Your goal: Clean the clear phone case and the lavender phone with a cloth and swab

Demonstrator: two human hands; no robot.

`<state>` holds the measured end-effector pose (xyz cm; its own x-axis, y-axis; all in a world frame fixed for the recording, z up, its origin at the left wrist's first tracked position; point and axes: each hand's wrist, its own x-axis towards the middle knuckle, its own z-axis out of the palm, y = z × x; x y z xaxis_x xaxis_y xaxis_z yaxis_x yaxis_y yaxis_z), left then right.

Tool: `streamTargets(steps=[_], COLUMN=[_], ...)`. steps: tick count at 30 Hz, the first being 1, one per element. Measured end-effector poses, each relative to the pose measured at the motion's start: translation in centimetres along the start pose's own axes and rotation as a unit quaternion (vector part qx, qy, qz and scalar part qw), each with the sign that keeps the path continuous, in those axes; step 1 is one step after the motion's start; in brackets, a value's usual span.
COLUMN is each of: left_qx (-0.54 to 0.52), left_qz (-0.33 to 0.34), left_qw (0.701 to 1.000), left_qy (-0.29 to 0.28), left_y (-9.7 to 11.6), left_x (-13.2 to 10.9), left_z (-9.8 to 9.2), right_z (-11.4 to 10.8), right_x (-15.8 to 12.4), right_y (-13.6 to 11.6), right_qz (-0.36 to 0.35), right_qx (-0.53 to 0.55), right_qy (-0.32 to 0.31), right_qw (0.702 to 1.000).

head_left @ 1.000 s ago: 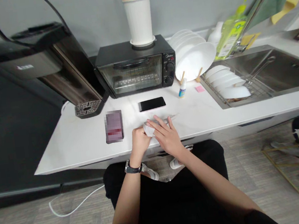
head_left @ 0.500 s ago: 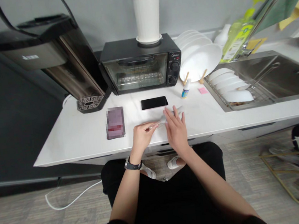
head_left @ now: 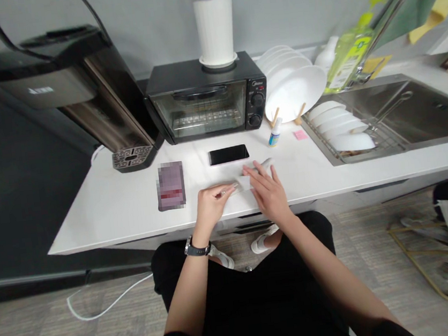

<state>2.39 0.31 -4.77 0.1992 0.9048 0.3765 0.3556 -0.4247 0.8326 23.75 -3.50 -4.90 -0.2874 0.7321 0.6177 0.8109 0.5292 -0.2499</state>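
My left hand [head_left: 213, 204] pinches a thin, pale object between thumb and fingertips just above the white counter's front part; its kind is too small to make out. Close beside it on the right, my right hand [head_left: 268, 192] holds a light grey cloth [head_left: 244, 182] under long, nearly straight fingers. Part of the cloth sticks out beyond the fingertips, and the palm hides the rest. Behind the hands lies a black phone [head_left: 228, 154], screen up. A small white-capped spray bottle [head_left: 274, 134] with a blue label stands to the right of the phone.
A purple pouch-like item [head_left: 171, 186], pixelated, lies left of my hands on the counter [head_left: 111, 213]. Behind stand a water dispenser [head_left: 78, 93] and a toaster oven [head_left: 206, 105]. Racked plates [head_left: 296, 92] and a sink [head_left: 424, 113] with bowls [head_left: 342, 125] are on the right.
My right hand has turned slightly, and more of the cloth shows between the hands. My left hand keeps its pinch. The whole view has shifted a little.
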Motion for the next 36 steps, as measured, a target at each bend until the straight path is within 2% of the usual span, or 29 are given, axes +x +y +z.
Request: streamTargets(steps=[3,5,9,11,14,17,20,22,28,30,33,36], left_qx=[-0.008,-0.008,-0.008,0.005,0.044,0.068,0.067,0.056,-0.011,-0.016,-0.015,-0.008], left_qz=[0.003,0.006,0.016,0.025,0.035,0.037,0.038,0.04,0.032,0.027,0.023,0.017], left_qw=[1.0,1.0,1.0,1.0,0.998,0.997,0.997,0.997,0.999,0.999,0.999,1.0], left_qy=[-0.004,-0.007,-0.011,-0.01,-0.006,-0.005,-0.011,-0.023,-0.041,-0.041,-0.035,-0.025], left_y=[-0.1,-0.2,-0.2,-0.3,-0.4,-0.4,-0.1,0.1,0.2,0.2,0.2,0.3], left_x=[-0.1,-0.2,-0.2,-0.2,-0.3,-0.3,-0.2,-0.1,-0.2,-0.3,-0.3,-0.2], left_z=[0.2,0.2,0.2,0.1,-0.2,-0.5,-0.5,-0.4,-0.1,-0.1,-0.1,0.0], right_z=[-0.8,-0.6,0.8,1.6,2.3,2.3,1.7,1.1,-0.8,-0.9,-0.4,0.6], right_x=[-0.4,-0.6,-0.4,-0.1,0.5,1.0,0.9,0.5,-1.1,-1.4,-1.5,-1.1], right_y=[2.0,2.2,-0.4,-2.8,-5.9,-6.9,-5.7,-4.2,1.3,2.4,2.5,1.3], right_qz=[0.063,0.09,0.134,0.117,0.037,-0.019,-0.052,-0.048,0.059,0.081,0.104,0.135], right_qx=[-0.017,-0.02,-0.016,-0.005,0.02,0.027,0.019,0.017,0.015,0.007,-0.009,-0.022], right_qy=[0.021,0.03,0.073,0.07,0.027,-0.013,-0.025,-0.022,0.073,0.084,0.078,0.094], right_qw=[0.998,0.995,0.988,0.991,0.999,0.999,0.998,0.998,0.995,0.993,0.991,0.986])
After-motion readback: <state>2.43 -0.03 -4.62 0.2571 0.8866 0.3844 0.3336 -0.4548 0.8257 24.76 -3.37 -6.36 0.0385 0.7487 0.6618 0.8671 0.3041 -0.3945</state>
